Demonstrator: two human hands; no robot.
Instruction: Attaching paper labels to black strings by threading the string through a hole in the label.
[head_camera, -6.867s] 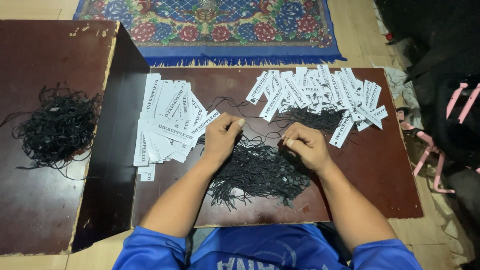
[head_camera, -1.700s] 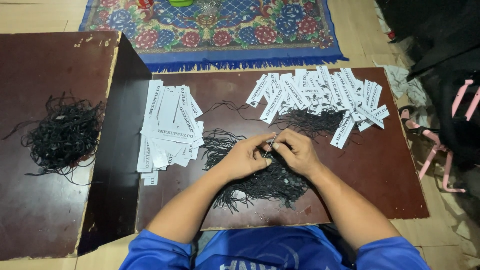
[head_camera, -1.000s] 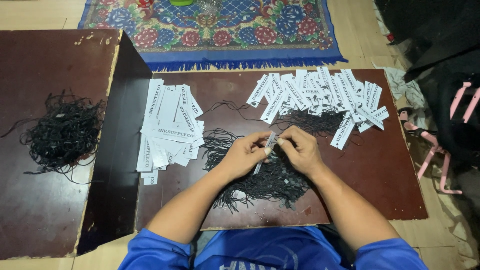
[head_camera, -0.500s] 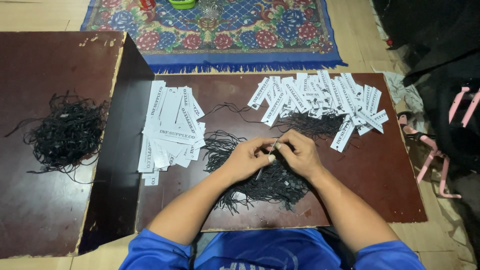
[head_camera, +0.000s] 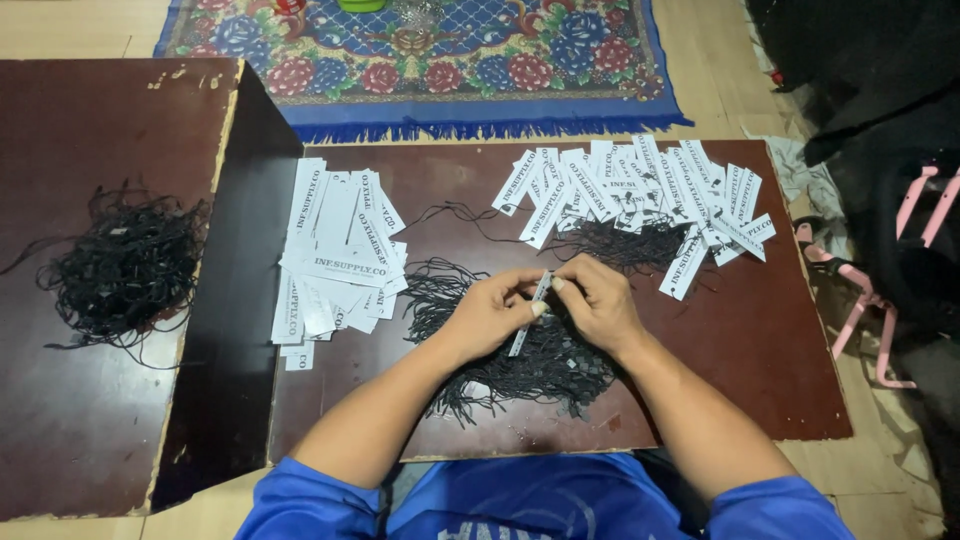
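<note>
A narrow white rectangular paper tag with dark print (head_camera: 527, 316) is being held between both hands, tilted, upper end near the fingertips and lower end pointing down toward the person. Compared with about seven seconds ago, when both hands were apart and picking in the strings with no tag showing, the hands are now together with a tag between them; over the last second or so it is staying pinched there, hardly shifting. So one tag is now out of a pile and in work, presumably with a string, though no string at the tag can be made out.

The left hand (head_camera: 487, 318) is closing its fingers (head_camera: 537, 310) on the tag's middle. The right hand (head_camera: 598, 306) is pinching the top end, fingers closed; whether it is also holding a string cannot be told.

Directly under the hands a loose heap of thin black strings (head_camera: 520, 352) is lying on the dark brown wooden table (head_camera: 760, 360). Left of the hands, a stack of the same white tags (head_camera: 335, 262). Beyond, a wider fanned spread of white tags (head_camera: 640, 195) with more black strings beneath it. Far left, on a separate raised dark brown board (head_camera: 80, 420), another tangle of black strings (head_camera: 125, 265). Behind the table, a blue floral rug (head_camera: 440, 60) on the floor.
</note>
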